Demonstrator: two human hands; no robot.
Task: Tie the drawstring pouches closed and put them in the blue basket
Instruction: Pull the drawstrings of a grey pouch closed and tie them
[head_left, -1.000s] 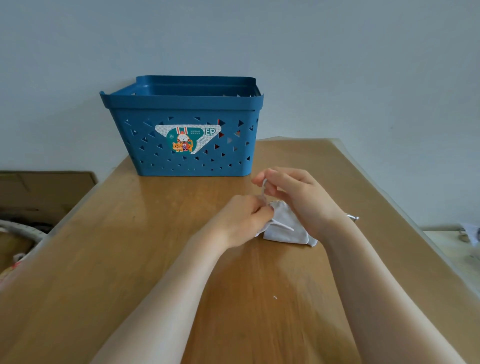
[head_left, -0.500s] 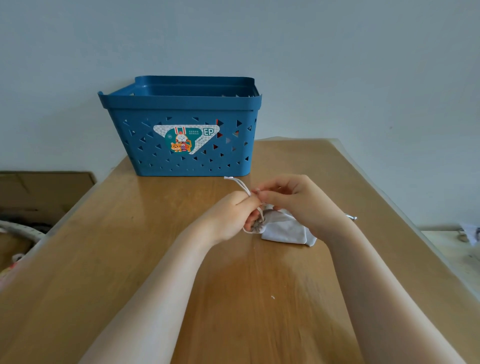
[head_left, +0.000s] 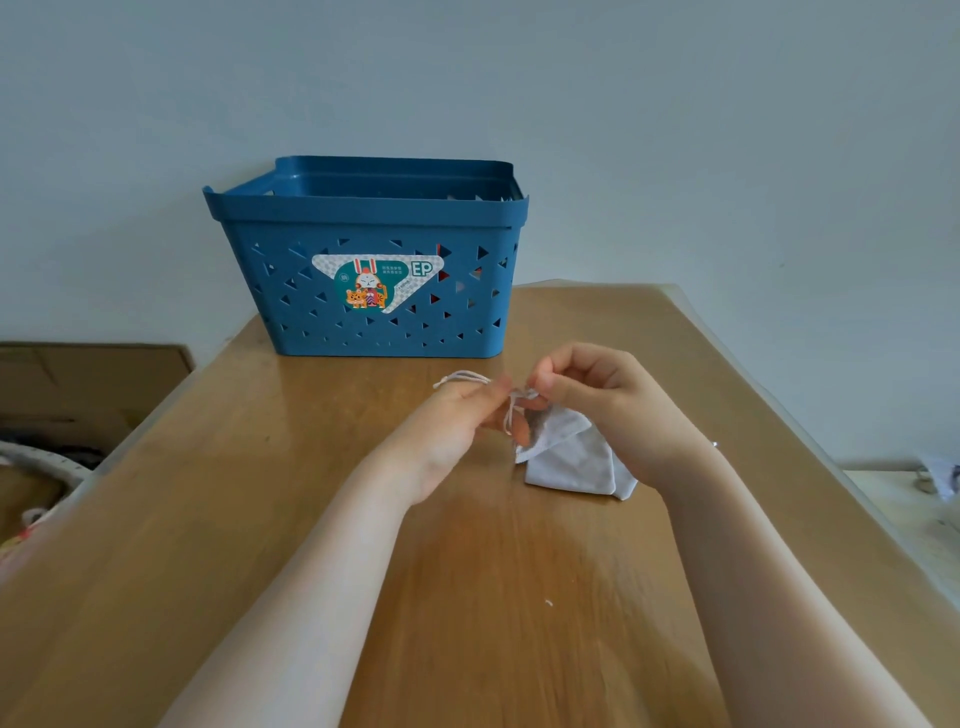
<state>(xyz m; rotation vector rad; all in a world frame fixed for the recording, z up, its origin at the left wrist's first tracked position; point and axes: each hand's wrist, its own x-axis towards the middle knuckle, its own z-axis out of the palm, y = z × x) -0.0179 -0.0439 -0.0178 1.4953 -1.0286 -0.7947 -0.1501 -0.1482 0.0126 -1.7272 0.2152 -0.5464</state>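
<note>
Pinching the white drawstring, the left hand and right hand work above the pouch. Soft, light cloth; best gripped at its gathered neck.

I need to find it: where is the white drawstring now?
In the head view the drawstring is mid-table, pinched between the left hand and right hand, before the blue basket.

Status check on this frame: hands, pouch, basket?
Left hand and right hand pinching drawstring. Pouch on table, not yet in blue basket. Path clear.
</note>
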